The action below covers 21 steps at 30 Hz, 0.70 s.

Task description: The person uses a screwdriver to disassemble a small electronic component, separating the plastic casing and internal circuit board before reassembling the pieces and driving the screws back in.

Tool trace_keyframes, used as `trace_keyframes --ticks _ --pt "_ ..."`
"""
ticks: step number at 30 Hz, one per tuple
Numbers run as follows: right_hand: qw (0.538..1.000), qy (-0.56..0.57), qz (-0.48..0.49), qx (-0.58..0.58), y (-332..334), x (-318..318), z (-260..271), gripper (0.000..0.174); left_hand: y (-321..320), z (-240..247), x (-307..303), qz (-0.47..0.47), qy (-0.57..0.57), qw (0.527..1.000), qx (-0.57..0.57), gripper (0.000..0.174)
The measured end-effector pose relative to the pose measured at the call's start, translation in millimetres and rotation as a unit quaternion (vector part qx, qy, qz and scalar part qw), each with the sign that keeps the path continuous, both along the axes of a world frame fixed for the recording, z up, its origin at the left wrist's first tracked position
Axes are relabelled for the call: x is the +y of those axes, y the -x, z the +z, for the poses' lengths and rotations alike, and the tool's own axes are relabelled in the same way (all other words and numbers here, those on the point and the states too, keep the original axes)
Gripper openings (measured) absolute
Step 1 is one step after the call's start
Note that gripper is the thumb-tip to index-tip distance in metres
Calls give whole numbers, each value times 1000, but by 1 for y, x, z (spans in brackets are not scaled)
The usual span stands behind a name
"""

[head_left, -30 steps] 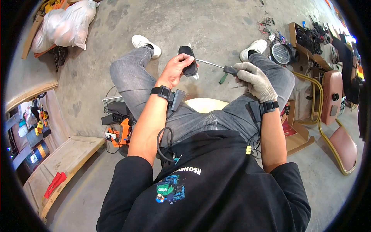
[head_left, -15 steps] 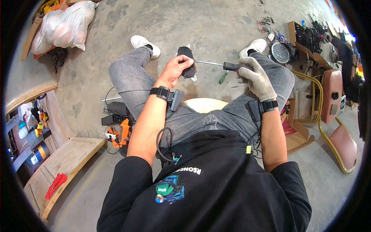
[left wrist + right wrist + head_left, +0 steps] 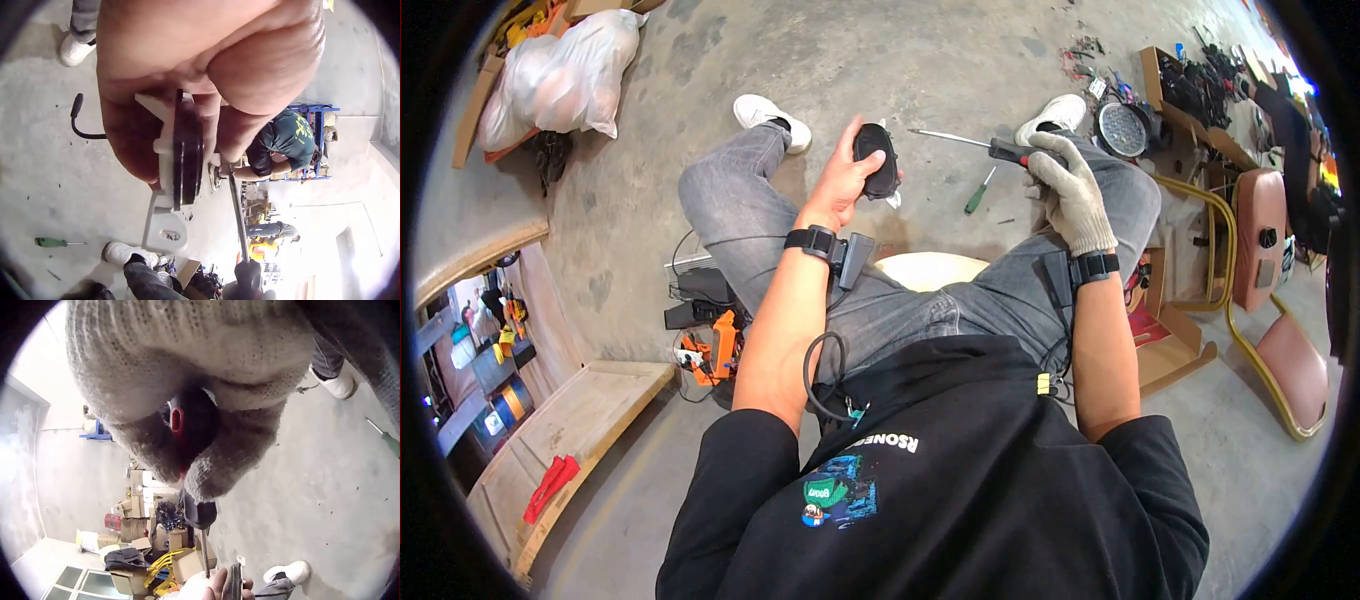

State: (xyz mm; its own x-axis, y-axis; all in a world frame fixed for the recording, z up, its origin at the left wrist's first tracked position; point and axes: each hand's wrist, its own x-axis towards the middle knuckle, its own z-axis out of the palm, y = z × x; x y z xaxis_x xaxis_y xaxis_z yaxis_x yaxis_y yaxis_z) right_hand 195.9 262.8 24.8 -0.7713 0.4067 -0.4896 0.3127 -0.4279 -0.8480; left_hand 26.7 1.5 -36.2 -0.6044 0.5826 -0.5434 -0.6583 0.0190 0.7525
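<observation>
My bare left hand (image 3: 836, 188) grips a flat, oval black part (image 3: 884, 178) with white tabs poking out at its ends. Seen edge-on in the left wrist view, that part has a white plastic bracket (image 3: 164, 229) along one side. My right hand (image 3: 1078, 200), in a knitted grey glove, holds a screwdriver (image 3: 1006, 151) by its black and red handle. The metal shaft points left, and its tip is a short way from the black part in the head view. Glove fingers wrap the handle (image 3: 199, 422) in the right wrist view.
A green screwdriver (image 3: 975, 200) lies on the concrete floor between the legs. On the right are a round lamp (image 3: 1122, 131), cardboard boxes and a gold-framed chair (image 3: 1260, 245). To the left stand an orange tool (image 3: 722, 348) and a wooden bench (image 3: 600, 400).
The screwdriver tip has come away from the black part, moving slightly right. My left hand has shifted its hold, turning the part so its broad black face shows.
</observation>
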Motion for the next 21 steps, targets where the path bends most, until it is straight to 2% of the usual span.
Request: trace_keyframes --ticks 3,6,8,12,14,21 --pt "999 28 -21 13 -1 2 -1 37 3 -1 -1 24 46 999 -5 51" --pt "998 46 -22 21 -1 2 -1 37 10 -5 -4 2 -5 1000 -26 46" --pt "998 50 -19 25 -2 2 -2 37 13 -3 -6 13 -53 993 -105 41" --pt "995 78 -23 52 -3 5 -7 38 12 1 -6 34 -103 987 -118 40" --pt "994 90 -28 62 -4 7 -9 39 11 6 -5 45 -166 977 -128 44" --pt "990 111 -32 78 -5 8 -9 41 11 4 -8 26 -246 952 -177 43"
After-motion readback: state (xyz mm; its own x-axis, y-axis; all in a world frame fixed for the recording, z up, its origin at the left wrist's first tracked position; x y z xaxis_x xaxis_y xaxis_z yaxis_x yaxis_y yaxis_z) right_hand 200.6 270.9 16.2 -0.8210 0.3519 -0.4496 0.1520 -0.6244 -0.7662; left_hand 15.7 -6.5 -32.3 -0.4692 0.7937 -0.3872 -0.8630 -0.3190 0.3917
